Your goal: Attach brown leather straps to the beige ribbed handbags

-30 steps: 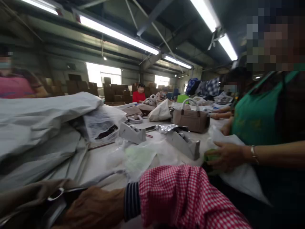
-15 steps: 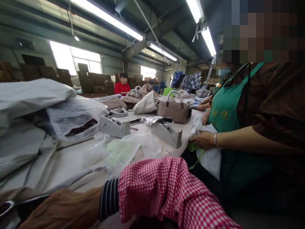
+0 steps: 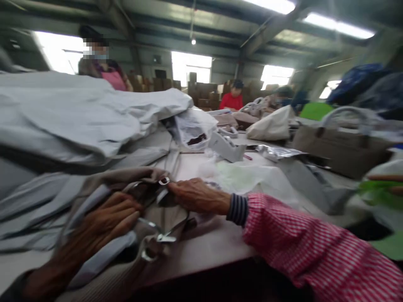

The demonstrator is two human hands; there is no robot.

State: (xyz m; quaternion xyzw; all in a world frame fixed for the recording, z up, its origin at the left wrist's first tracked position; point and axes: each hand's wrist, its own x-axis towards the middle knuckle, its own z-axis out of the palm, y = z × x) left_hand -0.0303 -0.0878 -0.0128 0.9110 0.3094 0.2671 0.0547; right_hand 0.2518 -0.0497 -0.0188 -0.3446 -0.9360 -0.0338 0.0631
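Note:
A taupe bag (image 3: 118,178) with metal rings lies at the table's front edge, its top facing me. My right hand (image 3: 197,195) pinches the bag's far rim beside a ring (image 3: 164,181). My left hand (image 3: 107,220) lies over the near left part of the bag, fingers together and pointing right; its fingertips reach the opening, and what they grip, if anything, is hidden. Below my hands a silver metal clasp (image 3: 165,238) and another ring (image 3: 148,254) show on the bag. Pale grey handles or straps (image 3: 103,256) pass under my left hand.
White sheeting (image 3: 78,113) is heaped at the left. Ahead lie clear plastic (image 3: 198,126), a grey tape dispenser (image 3: 226,147), a second dispenser (image 3: 317,184) and a taupe handbag (image 3: 340,147). Someone's hand (image 3: 390,184) is at the right edge. Other people are across the table.
The view has swung left. Both my hands and more of the taupe bag now show; before, only my right hand was in view, low at the left. The green-aproned person is mostly out of frame.

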